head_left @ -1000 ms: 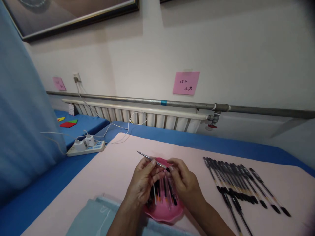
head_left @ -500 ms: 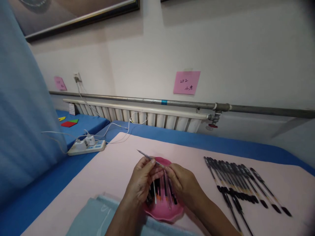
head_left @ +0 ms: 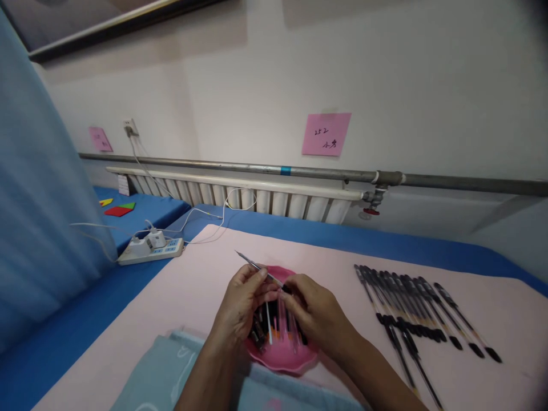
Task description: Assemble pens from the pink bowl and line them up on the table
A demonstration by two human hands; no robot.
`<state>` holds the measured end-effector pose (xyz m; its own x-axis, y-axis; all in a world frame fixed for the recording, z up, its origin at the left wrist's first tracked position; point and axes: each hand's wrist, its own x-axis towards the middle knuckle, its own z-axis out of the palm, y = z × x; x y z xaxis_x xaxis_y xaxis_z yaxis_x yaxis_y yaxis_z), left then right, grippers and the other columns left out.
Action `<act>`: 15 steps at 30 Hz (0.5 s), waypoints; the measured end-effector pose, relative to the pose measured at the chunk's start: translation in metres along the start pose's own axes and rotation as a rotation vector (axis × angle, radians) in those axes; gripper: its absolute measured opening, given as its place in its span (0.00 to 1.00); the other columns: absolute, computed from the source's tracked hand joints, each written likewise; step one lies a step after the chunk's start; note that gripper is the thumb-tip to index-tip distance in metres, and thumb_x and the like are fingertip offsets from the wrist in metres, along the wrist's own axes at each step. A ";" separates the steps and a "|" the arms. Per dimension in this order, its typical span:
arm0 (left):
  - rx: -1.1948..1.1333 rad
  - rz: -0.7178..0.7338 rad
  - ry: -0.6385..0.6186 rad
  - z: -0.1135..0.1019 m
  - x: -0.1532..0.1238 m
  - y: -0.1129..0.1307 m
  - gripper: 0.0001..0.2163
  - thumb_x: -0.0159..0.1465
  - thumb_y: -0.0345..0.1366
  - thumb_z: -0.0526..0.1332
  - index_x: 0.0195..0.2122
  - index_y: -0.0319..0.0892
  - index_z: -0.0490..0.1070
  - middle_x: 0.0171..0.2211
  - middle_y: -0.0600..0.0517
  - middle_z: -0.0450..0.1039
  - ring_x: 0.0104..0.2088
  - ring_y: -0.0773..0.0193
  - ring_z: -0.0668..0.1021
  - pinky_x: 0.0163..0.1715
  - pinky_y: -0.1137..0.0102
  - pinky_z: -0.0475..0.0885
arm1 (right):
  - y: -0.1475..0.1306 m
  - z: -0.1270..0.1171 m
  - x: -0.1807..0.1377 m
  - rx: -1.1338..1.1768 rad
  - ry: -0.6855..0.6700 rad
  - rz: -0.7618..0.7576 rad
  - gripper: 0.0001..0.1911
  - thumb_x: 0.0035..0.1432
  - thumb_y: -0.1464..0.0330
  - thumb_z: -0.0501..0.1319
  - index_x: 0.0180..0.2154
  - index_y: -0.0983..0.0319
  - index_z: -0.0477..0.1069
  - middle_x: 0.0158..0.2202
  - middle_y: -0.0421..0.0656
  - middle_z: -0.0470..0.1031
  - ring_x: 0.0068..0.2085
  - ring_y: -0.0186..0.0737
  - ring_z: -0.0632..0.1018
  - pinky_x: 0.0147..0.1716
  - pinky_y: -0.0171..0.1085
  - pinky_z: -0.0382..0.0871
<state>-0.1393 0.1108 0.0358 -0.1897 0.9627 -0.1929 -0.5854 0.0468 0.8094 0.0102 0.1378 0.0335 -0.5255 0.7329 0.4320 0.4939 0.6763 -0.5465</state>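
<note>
Pink paper (head_left: pixel 180 297) covered much of the blue tabletop (head_left: pixel 342 233) before you, its far edge lying short of a white radiator (head_left: pixel 265 201) along the wall. Your two hands met above a pink, wavy-rimmed dish (head_left: pixel 285 362) and shared a single slender pen (head_left: pixel 248 261). Your left hand (head_left: pixel 240 299) gripped its shaft between thumb and fingers, the fine point projecting up and to the left beyond the fingertips. Your right hand (head_left: pixel 314 299) was closed on the pen's black end, thumb and fingers pinched together, so that the shaft slanted downward from left to right. Beneath your fingers the dish held loose slender parts: a white stick (head_left: pixel 269 328), clear tubes (head_left: pixel 294 339) and dark pieces (head_left: pixel 258 334), lying close together and partly hidden by your hands.

To your right, a row of black pens (head_left: pixel 394 291) lay side by side on the paper, the rightmost ones spaced slightly apart. Two further pens (head_left: pixel 410 344) extended from the row's near side toward you. Pale-blue cloth (head_left: pixel 154 365) lay at the near edge, partly covered by your forearms. To your left, well apart from the dish, a white power strip (head_left: pixel 149 258) carried two plugged-in adapters (head_left: pixel 140 246); beyond it lay flat red, green and yellow pieces (head_left: pixel 119 212).
</note>
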 end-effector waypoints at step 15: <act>0.081 0.001 0.030 -0.005 0.003 0.004 0.14 0.48 0.37 0.70 0.30 0.38 0.68 0.23 0.53 0.74 0.24 0.68 0.78 0.26 0.75 0.75 | 0.003 0.007 -0.002 -0.001 -0.078 -0.036 0.12 0.64 0.67 0.47 0.31 0.59 0.64 0.27 0.40 0.71 0.28 0.37 0.72 0.28 0.35 0.63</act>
<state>-0.1460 0.1128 0.0363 -0.2145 0.9544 -0.2075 -0.5194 0.0684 0.8518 0.0080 0.1384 0.0260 -0.5949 0.7005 0.3942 0.4744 0.7019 -0.5314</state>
